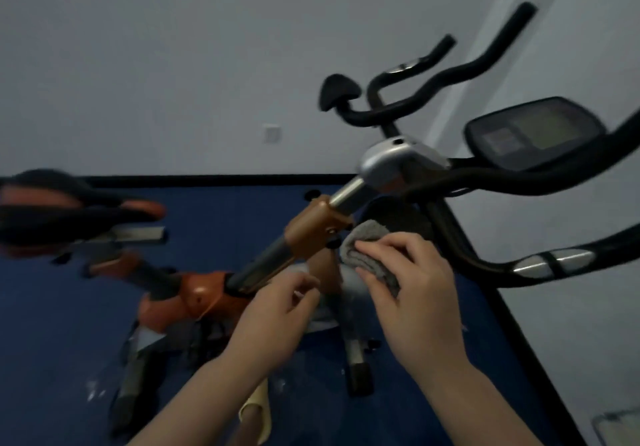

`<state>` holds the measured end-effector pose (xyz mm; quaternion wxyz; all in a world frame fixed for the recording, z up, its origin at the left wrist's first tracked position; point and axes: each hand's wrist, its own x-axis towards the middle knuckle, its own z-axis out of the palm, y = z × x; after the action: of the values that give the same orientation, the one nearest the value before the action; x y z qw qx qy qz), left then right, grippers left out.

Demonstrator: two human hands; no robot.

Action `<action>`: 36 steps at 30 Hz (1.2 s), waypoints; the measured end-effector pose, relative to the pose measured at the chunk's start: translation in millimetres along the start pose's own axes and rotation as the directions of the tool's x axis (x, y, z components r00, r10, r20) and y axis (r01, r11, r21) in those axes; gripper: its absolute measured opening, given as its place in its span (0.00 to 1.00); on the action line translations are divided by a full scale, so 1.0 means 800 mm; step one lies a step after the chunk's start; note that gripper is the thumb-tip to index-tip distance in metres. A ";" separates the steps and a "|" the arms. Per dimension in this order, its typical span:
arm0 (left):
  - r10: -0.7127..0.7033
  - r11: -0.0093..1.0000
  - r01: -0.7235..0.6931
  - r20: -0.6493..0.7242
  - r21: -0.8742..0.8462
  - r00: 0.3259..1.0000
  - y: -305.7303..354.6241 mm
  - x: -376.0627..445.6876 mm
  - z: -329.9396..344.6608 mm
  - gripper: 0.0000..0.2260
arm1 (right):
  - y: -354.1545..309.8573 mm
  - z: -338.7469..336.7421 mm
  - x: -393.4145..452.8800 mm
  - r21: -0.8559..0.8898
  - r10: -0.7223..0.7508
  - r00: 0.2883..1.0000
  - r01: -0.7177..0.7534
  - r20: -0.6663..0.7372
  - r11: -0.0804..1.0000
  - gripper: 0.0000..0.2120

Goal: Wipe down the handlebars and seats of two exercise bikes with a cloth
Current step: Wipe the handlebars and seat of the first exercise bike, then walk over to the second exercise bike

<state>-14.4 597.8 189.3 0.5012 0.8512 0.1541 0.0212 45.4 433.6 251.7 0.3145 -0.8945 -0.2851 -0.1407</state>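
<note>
While bunched in the right hand (420,301), low and right of centre, grey cloth (372,255) pinched between curled fingers and thumb, just beside the orange clamp (317,225) on the near bike's post. Left hand (277,310) lower centre, fingers loosely curled, seemingly gripping nothing, though blur makes that hard to tell. Near bike's handlebar (512,182) sweeping across the right of the frame, console (535,132) above it, a second bar end (540,262) with silver pads below. Orange-and-black seat (69,210) blurred at left edge. Second bike's handlebar (446,78) and black seat (337,93) in upper centre-right, against the grey wall (173,64). Blue floor (52,324) beneath.
</note>
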 end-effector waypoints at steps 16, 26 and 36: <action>-0.550 0.834 0.497 -0.436 -0.238 0.713 -0.238 -0.269 -0.212 0.05 | -0.239 0.250 -0.122 0.306 -0.327 0.707 0.162 0.627 0.938 0.09; -0.608 0.782 0.570 -0.513 -0.253 0.606 -0.351 -0.411 -0.378 0.05 | -0.463 0.369 -0.190 0.394 -0.416 0.622 0.182 0.663 0.901 0.08; -0.594 0.804 0.523 -0.424 -0.284 0.683 -0.398 -0.365 -0.433 0.06 | -0.528 0.432 -0.155 0.380 -0.427 0.570 0.207 0.702 0.901 0.09</action>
<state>-435.4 951.5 122.4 0.4851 0.6912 0.5273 0.0944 -281.3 873.4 138.6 0.2436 -0.7521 -0.5641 0.2384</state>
